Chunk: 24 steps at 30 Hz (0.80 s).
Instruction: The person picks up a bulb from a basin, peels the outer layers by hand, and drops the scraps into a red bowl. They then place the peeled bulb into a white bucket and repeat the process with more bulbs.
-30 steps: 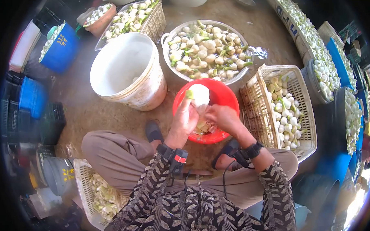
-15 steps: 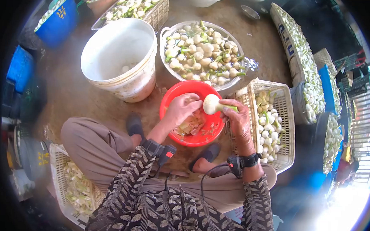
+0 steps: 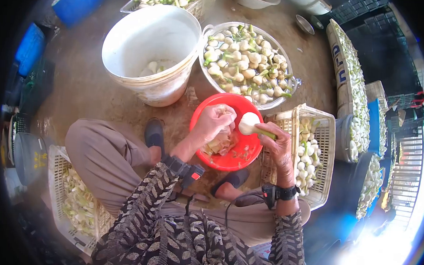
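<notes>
My right hand (image 3: 276, 143) grips a garlic bulb (image 3: 249, 123) by its short green stem, the white head pointing left over the red basin (image 3: 197, 114). Just left of the bulb, my left hand (image 3: 214, 125) is closed, with a thin piece of garlic skin (image 3: 227, 128) showing at its fingers. A small gap separates this hand from the bulb. Below it, loose pale and pinkish peelings (image 3: 215, 147) lie in the basin.
A white bucket (image 3: 171, 86) with a few bulbs stands beyond the basin. Beside it, a metal pan (image 3: 289, 72) holds garlic in water. A crate (image 3: 330, 157) of white bulbs stands at right, a crate (image 3: 56, 192) of peelings at left. More filled containers line the right side.
My left hand has pulled back from the bulb with skin in its fingers, and the bulb's head looks whiter. The view has shifted; more bulbs show in the bucket.
</notes>
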Motion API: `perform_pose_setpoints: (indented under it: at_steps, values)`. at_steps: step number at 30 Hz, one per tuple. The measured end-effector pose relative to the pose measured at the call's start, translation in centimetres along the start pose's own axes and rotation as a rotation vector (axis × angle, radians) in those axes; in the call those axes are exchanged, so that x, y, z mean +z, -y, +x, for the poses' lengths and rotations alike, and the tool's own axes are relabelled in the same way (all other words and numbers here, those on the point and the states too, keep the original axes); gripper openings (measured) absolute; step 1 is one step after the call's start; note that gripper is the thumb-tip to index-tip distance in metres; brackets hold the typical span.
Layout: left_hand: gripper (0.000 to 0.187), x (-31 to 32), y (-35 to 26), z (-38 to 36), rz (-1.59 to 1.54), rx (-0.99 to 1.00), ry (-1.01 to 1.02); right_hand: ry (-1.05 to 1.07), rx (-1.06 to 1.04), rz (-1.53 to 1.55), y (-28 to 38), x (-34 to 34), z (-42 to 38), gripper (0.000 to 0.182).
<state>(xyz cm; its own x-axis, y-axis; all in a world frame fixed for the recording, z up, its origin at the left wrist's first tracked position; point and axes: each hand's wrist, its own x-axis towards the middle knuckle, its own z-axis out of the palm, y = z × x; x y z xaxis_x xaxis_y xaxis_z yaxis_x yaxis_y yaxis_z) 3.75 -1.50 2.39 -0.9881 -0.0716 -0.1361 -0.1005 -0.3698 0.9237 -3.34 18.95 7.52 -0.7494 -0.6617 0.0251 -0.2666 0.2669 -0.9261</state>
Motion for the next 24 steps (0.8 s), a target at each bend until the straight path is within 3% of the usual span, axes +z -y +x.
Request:
perform_pose_setpoints:
  at_steps: [5,8,10,11,12,14,15,17,18,19,20,21,23,24]
  values:
    - [0.008,-0.2,0.8,0.3,-0.028,0.064,-0.056,0.007,-0.034,-0.035,0.3,0.8,0.4,0.028]
    - [0.013,-2.6,4.4,2.4,0.159,-0.072,-0.118,-0.035,0.138,0.213,1.3,0.5,2.2,0.023]
    - [0.014,-2.2,8.4,3.0,0.869,0.400,-0.032,0.034,0.056,-0.003,3.5,0.0,6.0,0.026]
    - [0.019,-1.5,7.6,1.8,1.048,0.336,0.055,0.064,-0.120,-0.073,5.0,0.3,8.4,0.029]
    - [0.019,-0.9,7.5,1.5,1.046,0.340,0.084,0.092,-0.292,-0.150,6.5,1.0,10.6,0.033]
    - [0.020,-0.2,7.0,2.1,1.129,0.659,-0.089,0.145,-0.163,0.241,8.2,2.0,14.4,0.039]
    - [0.016,0.0,3.7,2.4,1.000,0.034,0.084,0.138,-0.186,0.087,6.5,0.8,17.2,0.039]
    - [0.017,-1.0,4.7,3.6,1.028,0.084,0.071,0.099,-0.192,-0.356,1.3,-1.6,22.4,0.038]
    - [0.020,-1.6,5.3,4.0,1.064,0.122,0.072,0.159,-0.090,-0.611,0.2,-1.7,23.9,0.038]
    - [0.029,-1.7,5.2,3.8,1.029,0.185,0.033,0.177,-0.096,-0.769,-4.2,-2.8,25.7,0.040]
    - [0.033,-1.7,4.6,4.1,1.061,0.125,0.112,0.131,-0.086,-0.854,-10.9,-3.5,27.9,0.042]
    - [0.036,-1.9,4.6,4.4,1.109,0.210,0.178,0.165,-0.132,-0.912,-14.0,-3.5,28.7,0.044]
    - [0.038,-1.9,4.2,5.4,1.156,0.300,0.257,0.270,0.029,-1.028,-14.7,-2.7,28.2,0.045]
    - [0.037,-1.8,3.6,5.7,1.063,0.161,0.286,0.331,0.231,-1.017,-16.8,-2.2,29.1,0.043]
